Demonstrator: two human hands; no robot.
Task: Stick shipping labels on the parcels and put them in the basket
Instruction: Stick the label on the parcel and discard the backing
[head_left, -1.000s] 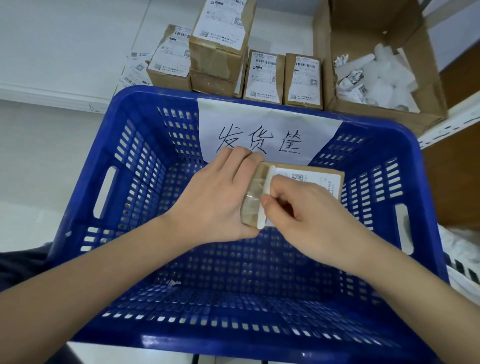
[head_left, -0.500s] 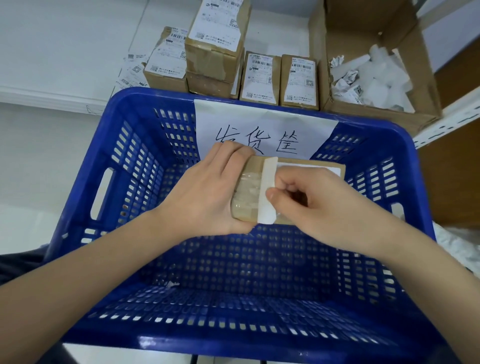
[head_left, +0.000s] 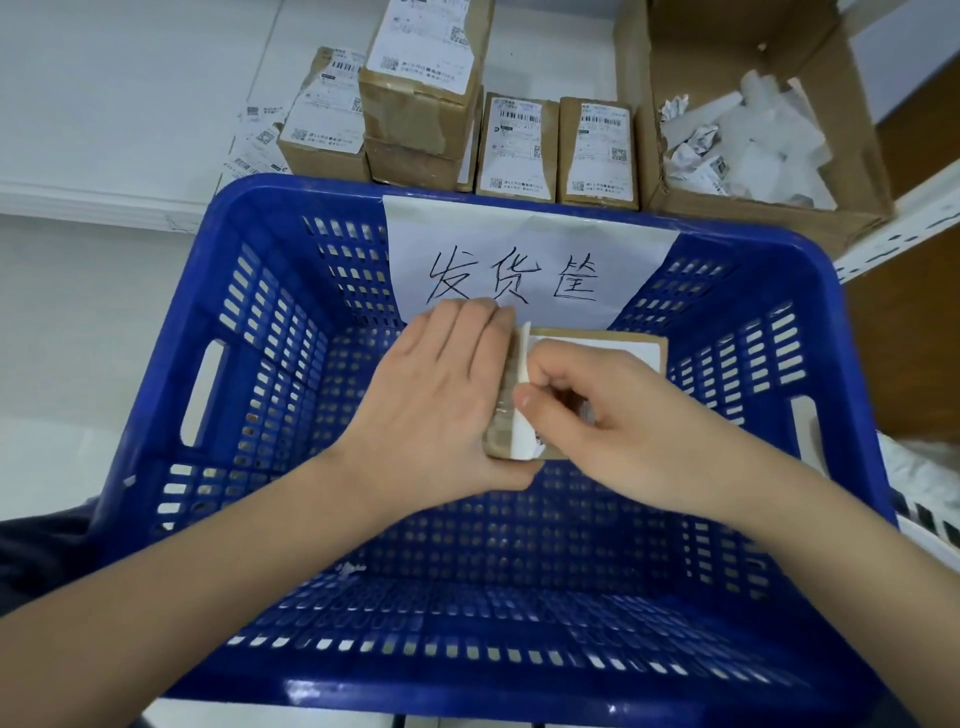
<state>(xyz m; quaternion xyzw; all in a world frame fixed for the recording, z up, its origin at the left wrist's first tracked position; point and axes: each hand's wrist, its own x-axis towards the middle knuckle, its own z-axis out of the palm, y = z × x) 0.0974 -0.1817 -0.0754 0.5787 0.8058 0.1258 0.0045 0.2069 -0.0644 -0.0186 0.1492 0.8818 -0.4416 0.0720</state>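
Left hand (head_left: 441, 395) grips the parcel (head_left: 587, 353) over the empty basket (head_left: 249, 218); right hand (head_left: 597, 410) pinches its half-stuck label (head_left: 524, 436); nothing deposited yet.

Basket (head_left: 171, 395) floor open at frame bottom; both hands (head_left: 441, 395) and parcel (head_left: 618, 345) crowd center; boxes (head_left: 426, 88) line top.

Open carton (head_left: 685, 62) holding crumpled paper scraps (head_left: 743, 140); handwritten paper sign (head_left: 524, 249).
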